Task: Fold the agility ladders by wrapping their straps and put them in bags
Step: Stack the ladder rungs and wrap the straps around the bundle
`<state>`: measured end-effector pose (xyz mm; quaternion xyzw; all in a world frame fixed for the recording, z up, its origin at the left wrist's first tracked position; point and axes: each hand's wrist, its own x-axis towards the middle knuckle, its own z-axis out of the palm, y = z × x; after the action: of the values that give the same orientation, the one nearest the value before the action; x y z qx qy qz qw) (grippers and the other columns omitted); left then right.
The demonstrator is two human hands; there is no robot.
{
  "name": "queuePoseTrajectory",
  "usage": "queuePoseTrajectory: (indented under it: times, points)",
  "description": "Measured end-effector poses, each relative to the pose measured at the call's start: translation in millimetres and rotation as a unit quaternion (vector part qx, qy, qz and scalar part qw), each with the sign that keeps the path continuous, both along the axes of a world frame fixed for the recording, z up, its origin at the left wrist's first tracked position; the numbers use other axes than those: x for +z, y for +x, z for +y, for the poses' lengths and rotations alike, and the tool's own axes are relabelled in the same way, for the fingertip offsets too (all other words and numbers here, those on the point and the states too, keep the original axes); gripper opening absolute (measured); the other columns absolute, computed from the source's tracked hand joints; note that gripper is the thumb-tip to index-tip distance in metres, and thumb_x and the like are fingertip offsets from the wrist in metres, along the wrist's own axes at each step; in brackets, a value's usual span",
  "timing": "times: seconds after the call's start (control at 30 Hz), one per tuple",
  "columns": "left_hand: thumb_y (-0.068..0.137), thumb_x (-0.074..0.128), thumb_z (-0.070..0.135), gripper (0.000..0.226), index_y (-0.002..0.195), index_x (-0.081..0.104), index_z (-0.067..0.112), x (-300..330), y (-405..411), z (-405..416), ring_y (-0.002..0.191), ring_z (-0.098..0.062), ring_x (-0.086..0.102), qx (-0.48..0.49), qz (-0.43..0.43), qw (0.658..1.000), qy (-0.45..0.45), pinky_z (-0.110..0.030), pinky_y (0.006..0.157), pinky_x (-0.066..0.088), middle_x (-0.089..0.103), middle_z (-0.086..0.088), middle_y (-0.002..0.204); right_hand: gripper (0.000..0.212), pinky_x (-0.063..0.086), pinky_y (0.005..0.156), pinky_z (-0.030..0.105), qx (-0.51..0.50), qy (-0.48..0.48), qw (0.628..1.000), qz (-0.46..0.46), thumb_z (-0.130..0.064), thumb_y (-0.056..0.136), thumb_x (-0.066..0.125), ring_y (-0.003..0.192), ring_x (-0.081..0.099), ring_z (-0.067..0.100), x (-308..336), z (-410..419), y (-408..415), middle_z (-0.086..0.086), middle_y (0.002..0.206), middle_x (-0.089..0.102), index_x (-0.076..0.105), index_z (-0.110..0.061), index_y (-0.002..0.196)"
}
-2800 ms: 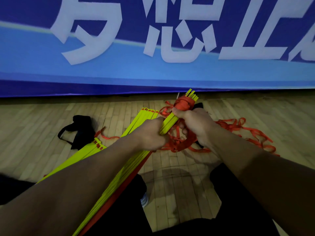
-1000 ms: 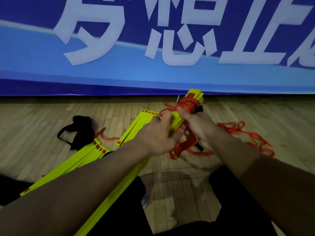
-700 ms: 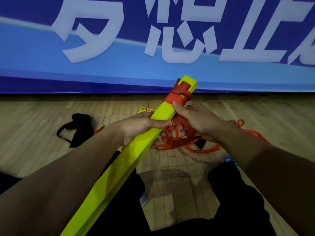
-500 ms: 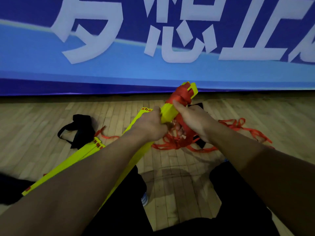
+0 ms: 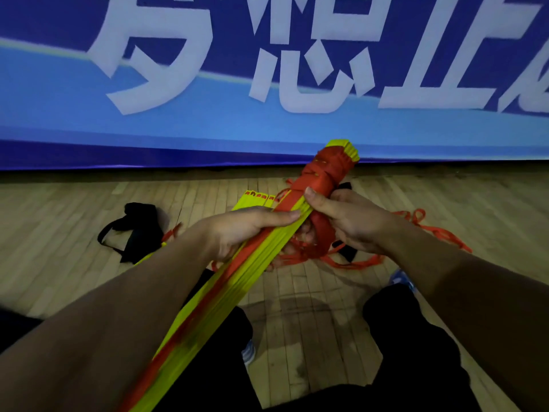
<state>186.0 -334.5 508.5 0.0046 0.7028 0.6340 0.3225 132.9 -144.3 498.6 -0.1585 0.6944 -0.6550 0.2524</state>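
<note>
A stacked bundle of yellow ladder rungs (image 5: 237, 281) slants from my lap up toward the wall. Red strap (image 5: 325, 171) is wound tightly round its far end. My left hand (image 5: 243, 230) grips the bundle just below the wrap, thumb on top. My right hand (image 5: 347, 221) holds the red strap at the wrap, thumb pressed on it. Loose red strap (image 5: 430, 233) trails over the floor to the right. A black bag (image 5: 136, 227) lies on the floor at the left.
More yellow rungs (image 5: 255, 199) lie flat on the wooden floor behind my left hand. A blue banner (image 5: 208, 120) with white characters covers the wall ahead. My legs in dark trousers (image 5: 410, 337) spread at the bottom, a shoe (image 5: 248, 350) between them.
The bundle has turned in my hands, its edges and a red strap line now facing up. More strap sits round the far end, and less lies loose on the floor.
</note>
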Motion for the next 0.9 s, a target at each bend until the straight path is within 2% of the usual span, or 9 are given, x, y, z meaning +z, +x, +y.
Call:
queuePoseTrajectory:
  times: [0.07, 0.17, 0.3, 0.37, 0.5, 0.6, 0.7, 0.83, 0.9]
  points:
    - [0.079, 0.069, 0.045, 0.031, 0.089, 0.07, 0.015, -2, 1, 5, 0.054, -0.021, 0.062, 0.053, 0.03, 0.998, -0.009, -0.034, 0.066, 0.052, 0.067, -0.006, 0.068, 0.049, 0.054, 0.057, 0.031, -0.024, 0.073, 0.996, 0.041, -0.05, 0.087, 0.058, 0.05, 0.064, 0.018, 2, -2, 3, 0.012, 0.064, 0.066, 0.068, -0.002, 0.08]
    - [0.09, 0.069, 0.037, 0.02, 0.086, 0.066, 0.017, -6, -8, 11, 0.05, -0.013, 0.063, 0.13, 0.089, 0.985, -0.073, -0.026, 0.052, 0.054, 0.068, 0.001, 0.062, 0.049, 0.054, 0.049, 0.026, -0.052, 0.151, 0.985, 0.062, -0.046, 0.102, 0.048, 0.046, 0.064, 0.018, 0, -6, 4, 0.011, 0.062, 0.067, 0.063, -0.003, 0.084]
    - [0.085, 0.062, 0.062, 0.051, 0.108, 0.058, 0.017, -15, -25, 14, 0.087, -0.023, 0.066, 0.113, 0.208, 0.9, -0.367, -0.033, 0.074, 0.053, 0.068, -0.006, 0.096, 0.06, 0.05, 0.048, 0.024, -0.071, 0.173, 0.981, 0.041, -0.06, 0.099, 0.045, 0.046, 0.062, 0.019, 2, -17, 4, 0.006, 0.058, 0.066, 0.064, -0.003, 0.093]
    - [0.088, 0.058, 0.062, 0.062, 0.124, 0.047, 0.013, -14, -23, 17, 0.097, -0.024, 0.062, 0.041, 0.243, 0.865, -0.436, -0.029, 0.073, 0.044, 0.065, -0.006, 0.104, 0.063, 0.046, 0.047, 0.024, -0.093, 0.199, 0.973, 0.07, -0.063, 0.093, 0.054, 0.041, 0.054, 0.016, 4, -18, 2, 0.006, 0.054, 0.061, 0.068, -0.002, 0.082]
    - [0.09, 0.068, 0.04, 0.057, 0.134, 0.04, 0.018, -3, -16, 11, 0.076, -0.006, 0.064, -0.046, 0.212, 0.926, -0.31, -0.02, 0.063, 0.048, 0.064, 0.009, 0.089, 0.047, 0.033, 0.039, 0.019, -0.125, 0.221, 0.963, 0.09, -0.044, 0.093, 0.067, 0.032, 0.038, 0.01, 2, -10, 0, -0.005, 0.038, 0.048, 0.064, -0.004, 0.068]
    - [0.087, 0.073, 0.017, 0.066, 0.141, 0.037, 0.031, -3, -14, -2, 0.088, -0.013, 0.073, -0.027, 0.163, 0.969, -0.182, -0.033, 0.076, 0.06, 0.072, 0.001, 0.106, 0.05, 0.033, 0.042, 0.023, -0.13, 0.198, 0.967, 0.092, -0.048, 0.09, 0.069, 0.039, 0.04, 0.014, 0, -11, -5, 0.004, 0.048, 0.053, 0.069, -0.001, 0.073]
    - [0.092, 0.065, 0.005, 0.065, 0.14, 0.036, 0.038, -11, -9, -1, 0.085, -0.02, 0.073, 0.012, 0.146, 0.984, -0.097, -0.038, 0.068, 0.06, 0.071, -0.005, 0.107, 0.05, 0.036, 0.047, 0.025, -0.127, 0.22, 0.962, 0.1, -0.052, 0.09, 0.067, 0.038, 0.044, 0.011, 0, -14, -7, -0.001, 0.049, 0.057, 0.069, -0.005, 0.074]
    - [0.097, 0.059, 0.019, 0.043, 0.134, 0.04, 0.03, -14, -13, -5, 0.094, -0.022, 0.07, 0.027, 0.207, 0.961, -0.179, -0.046, 0.084, 0.059, 0.07, -0.004, 0.106, 0.054, 0.045, 0.046, 0.023, -0.126, 0.197, 0.971, 0.047, -0.056, 0.096, 0.056, 0.039, 0.053, 0.013, 4, -19, -6, 0.001, 0.051, 0.061, 0.067, -0.005, 0.083]
    - [0.097, 0.056, 0.025, 0.043, 0.135, 0.034, 0.023, -12, -14, -2, 0.085, -0.022, 0.066, 0.011, 0.249, 0.928, -0.278, -0.037, 0.075, 0.056, 0.066, -0.005, 0.1, 0.061, 0.05, 0.049, 0.026, -0.121, 0.175, 0.977, 0.0, -0.063, 0.092, 0.056, 0.044, 0.059, 0.019, 6, -25, -5, 0.008, 0.06, 0.065, 0.067, -0.003, 0.092]
